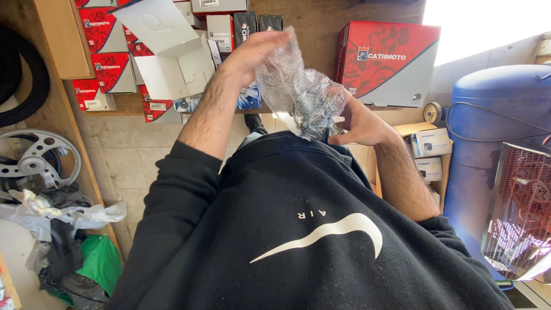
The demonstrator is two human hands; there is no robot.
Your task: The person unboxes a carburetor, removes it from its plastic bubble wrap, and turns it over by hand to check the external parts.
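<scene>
A clear bubble-wrap bag [298,92] with a metal part inside hangs in front of my chest. My left hand [252,54] grips the bag's top edge and lifts it. My right hand [361,123] cups the bag from below and the side, at its bulging lower end. The metal part shows only dimly through the plastic, so I cannot tell its shape. My black sweatshirt fills the lower half of the view.
A wooden shelf [321,26] carries several red-and-grey cartons [390,60] and an open white box [166,51]. A blue tank [493,132] and a wire-mesh heater [519,206] stand at right. A wheel rim [37,158], a tyre and crumpled bags [69,241] lie at left.
</scene>
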